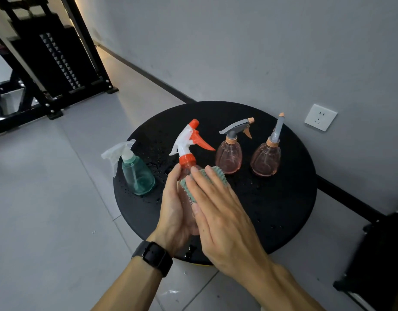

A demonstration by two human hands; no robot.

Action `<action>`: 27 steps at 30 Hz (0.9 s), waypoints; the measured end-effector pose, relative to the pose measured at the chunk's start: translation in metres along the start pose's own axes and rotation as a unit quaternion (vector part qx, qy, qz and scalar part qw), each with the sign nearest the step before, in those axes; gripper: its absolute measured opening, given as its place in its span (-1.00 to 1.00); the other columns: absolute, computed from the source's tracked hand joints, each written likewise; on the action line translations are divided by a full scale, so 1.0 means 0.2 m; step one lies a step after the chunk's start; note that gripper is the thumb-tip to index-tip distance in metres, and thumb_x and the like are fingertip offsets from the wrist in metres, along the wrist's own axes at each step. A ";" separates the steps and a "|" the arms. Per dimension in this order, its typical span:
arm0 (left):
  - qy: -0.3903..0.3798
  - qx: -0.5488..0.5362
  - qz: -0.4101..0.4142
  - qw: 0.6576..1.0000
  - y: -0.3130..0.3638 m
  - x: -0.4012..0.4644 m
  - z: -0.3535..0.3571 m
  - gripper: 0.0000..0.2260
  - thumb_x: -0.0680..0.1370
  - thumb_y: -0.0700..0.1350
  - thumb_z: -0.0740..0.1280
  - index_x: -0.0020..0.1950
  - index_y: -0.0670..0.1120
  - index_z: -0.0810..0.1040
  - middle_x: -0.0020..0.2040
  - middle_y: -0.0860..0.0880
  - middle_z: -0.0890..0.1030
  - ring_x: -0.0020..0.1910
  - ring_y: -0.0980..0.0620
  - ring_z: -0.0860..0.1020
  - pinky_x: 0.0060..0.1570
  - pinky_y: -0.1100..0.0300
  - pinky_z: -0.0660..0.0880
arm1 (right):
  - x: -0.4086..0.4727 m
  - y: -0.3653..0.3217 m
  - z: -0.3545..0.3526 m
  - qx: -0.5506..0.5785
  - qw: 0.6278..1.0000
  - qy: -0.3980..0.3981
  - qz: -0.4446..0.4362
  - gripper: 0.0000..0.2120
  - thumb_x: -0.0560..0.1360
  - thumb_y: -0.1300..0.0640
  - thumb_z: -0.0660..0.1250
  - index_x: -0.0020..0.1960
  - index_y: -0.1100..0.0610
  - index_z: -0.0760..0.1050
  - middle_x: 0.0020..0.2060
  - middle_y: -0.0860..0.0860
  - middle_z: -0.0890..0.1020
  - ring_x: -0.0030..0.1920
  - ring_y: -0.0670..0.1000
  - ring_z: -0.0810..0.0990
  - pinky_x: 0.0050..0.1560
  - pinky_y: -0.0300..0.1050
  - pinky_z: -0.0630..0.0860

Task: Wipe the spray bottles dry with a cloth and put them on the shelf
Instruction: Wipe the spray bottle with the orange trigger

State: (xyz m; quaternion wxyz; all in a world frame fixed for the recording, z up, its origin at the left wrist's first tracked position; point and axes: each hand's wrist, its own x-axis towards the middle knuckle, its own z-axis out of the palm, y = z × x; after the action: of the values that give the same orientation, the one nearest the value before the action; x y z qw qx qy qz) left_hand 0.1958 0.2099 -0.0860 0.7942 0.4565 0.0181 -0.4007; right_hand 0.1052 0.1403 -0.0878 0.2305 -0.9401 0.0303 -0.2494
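Observation:
My left hand [174, 209] grips the body of a clear bottle with an orange-and-white spray head [190, 142], holding it above the round black table [283, 198]. My right hand [218, 212] presses a green nubbed cloth [207, 178] flat against the bottle's side with straight fingers. Most of the bottle's body is hidden between my hands. On the table stand a teal bottle with a clear sprayer [137, 173] at the left and two pink bottles with grey sprayers [229, 158] [266, 161] at the back right.
Water drops lie on the tabletop around the bottles. A grey wall with a white socket [320, 117] rises behind the table. A black metal rack [50, 70] stands at the far left on the grey tiled floor. A dark object [379, 265] sits at the right edge.

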 end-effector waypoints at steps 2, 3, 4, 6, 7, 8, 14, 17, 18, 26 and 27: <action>0.006 -0.008 -0.006 1.000 0.00 0.01 0.01 -0.46 0.56 0.32 0.19 -0.19 -0.07 0.73 -0.16 -0.11 0.71 -0.15 -0.06 0.70 0.00 0.04 0.55 | -0.01 0.01 0.00 0.002 1.000 -0.004 -0.003 -0.55 0.64 0.10 0.00 0.51 0.09 0.20 0.53 -0.06 0.19 0.55 -0.06 0.03 0.46 0.10 0.17; 0.009 -0.009 -0.006 1.000 0.00 0.01 0.01 -0.46 0.56 0.32 0.19 -0.18 -0.07 0.74 -0.14 -0.12 0.71 -0.13 -0.06 0.70 0.03 0.03 0.56 | -0.01 0.01 0.00 0.002 1.000 -0.006 -0.003 -0.55 0.64 0.10 0.00 0.52 0.09 0.20 0.53 -0.06 0.19 0.55 -0.06 0.02 0.46 0.11 0.18; 0.013 -0.008 -0.004 1.000 -0.01 0.02 0.01 -0.46 0.56 0.31 0.19 -0.17 -0.07 0.74 -0.12 -0.12 0.72 -0.11 -0.07 0.70 0.04 0.02 0.55 | 0.00 0.02 -0.01 0.001 1.000 -0.006 -0.001 -0.55 0.64 0.10 0.00 0.51 0.09 0.20 0.53 -0.06 0.19 0.55 -0.07 0.02 0.46 0.11 0.18; 0.006 0.009 -0.008 1.000 -0.01 0.01 0.02 -0.46 0.58 0.32 0.16 -0.13 -0.05 0.75 -0.07 -0.11 0.72 -0.05 -0.05 0.71 0.07 0.00 0.54 | 0.01 0.02 -0.01 0.002 1.000 0.002 0.003 -0.56 0.63 0.10 0.00 0.50 0.09 0.23 0.52 -0.06 0.22 0.54 -0.07 0.05 0.45 0.12 0.20; 0.003 0.022 -0.008 1.000 -0.02 0.01 0.02 -0.46 0.59 0.32 0.14 -0.10 -0.03 0.76 -0.02 -0.11 0.72 -0.01 -0.04 0.70 0.09 0.00 0.53 | 0.02 0.03 -0.01 0.003 1.000 0.008 0.007 -0.56 0.63 0.10 0.00 0.50 0.10 0.25 0.51 -0.05 0.23 0.54 -0.07 0.07 0.45 0.10 0.20; 0.001 0.036 -0.006 0.999 -0.03 0.00 0.02 -0.47 0.60 0.31 0.12 -0.07 0.00 0.76 0.02 -0.10 0.72 0.03 -0.02 0.70 0.12 0.01 0.52 | 0.04 0.03 -0.01 0.003 1.000 0.014 0.011 -0.56 0.64 0.10 0.00 0.50 0.10 0.26 0.51 -0.05 0.24 0.54 -0.07 0.08 0.46 0.08 0.20; -0.026 0.088 -0.028 0.995 -0.03 -0.07 0.01 -0.54 0.63 0.26 0.07 0.10 0.09 0.71 0.09 -0.06 0.72 0.07 0.00 0.69 -0.05 0.04 0.57 | 0.11 0.01 0.00 -0.012 0.999 0.007 0.033 -0.54 0.63 0.08 -0.04 0.51 0.12 0.24 0.52 -0.05 0.21 0.54 -0.13 0.02 0.48 0.03 0.18; -0.042 0.106 -0.037 0.993 -0.01 -0.09 0.00 -0.52 0.63 0.26 0.05 0.19 0.05 0.66 0.06 -0.03 0.73 0.02 0.02 0.70 -0.19 0.09 0.59 | 0.12 0.01 0.01 0.004 0.999 -0.005 0.044 -0.53 0.64 0.06 -0.08 0.52 0.11 0.21 0.53 -0.06 0.17 0.54 -0.15 -0.01 0.49 0.03 0.16; -0.042 0.105 -0.035 0.993 -0.01 -0.10 0.00 -0.51 0.62 0.26 0.06 0.20 0.03 0.66 0.06 -0.05 0.73 0.03 0.00 0.70 -0.18 0.09 0.60 | 0.13 0.01 0.01 0.014 0.999 -0.008 0.044 -0.52 0.64 0.05 -0.08 0.52 0.11 0.20 0.53 -0.07 0.16 0.53 -0.16 -0.02 0.49 0.02 0.16; -0.009 -0.033 0.004 0.999 0.04 -0.03 -0.07 -0.38 0.55 0.35 0.16 0.00 -0.14 0.74 0.04 -0.19 0.70 0.04 -0.12 0.69 0.14 0.00 0.55 | 0.08 -0.05 0.05 0.039 0.999 0.000 0.014 -0.54 0.65 0.05 -0.05 0.52 0.12 0.20 0.53 -0.06 0.19 0.54 -0.10 0.01 0.49 -0.01 0.13; -0.013 -0.044 0.008 0.999 0.05 -0.03 -0.07 -0.37 0.55 0.36 0.15 -0.05 -0.15 0.74 -0.01 -0.19 0.71 -0.01 -0.12 0.70 0.10 0.01 0.57 | 0.07 -0.06 0.05 0.042 0.999 0.001 0.007 -0.55 0.65 0.06 -0.05 0.52 0.12 0.19 0.53 -0.05 0.19 0.54 -0.08 0.02 0.49 0.01 0.14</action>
State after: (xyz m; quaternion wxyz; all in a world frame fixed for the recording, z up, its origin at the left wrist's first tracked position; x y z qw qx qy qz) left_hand 0.2027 0.2264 -0.0854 0.8165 0.4163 0.0216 -0.3995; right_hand 0.1223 0.1529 -0.0842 0.2715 -0.9292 0.0265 -0.2495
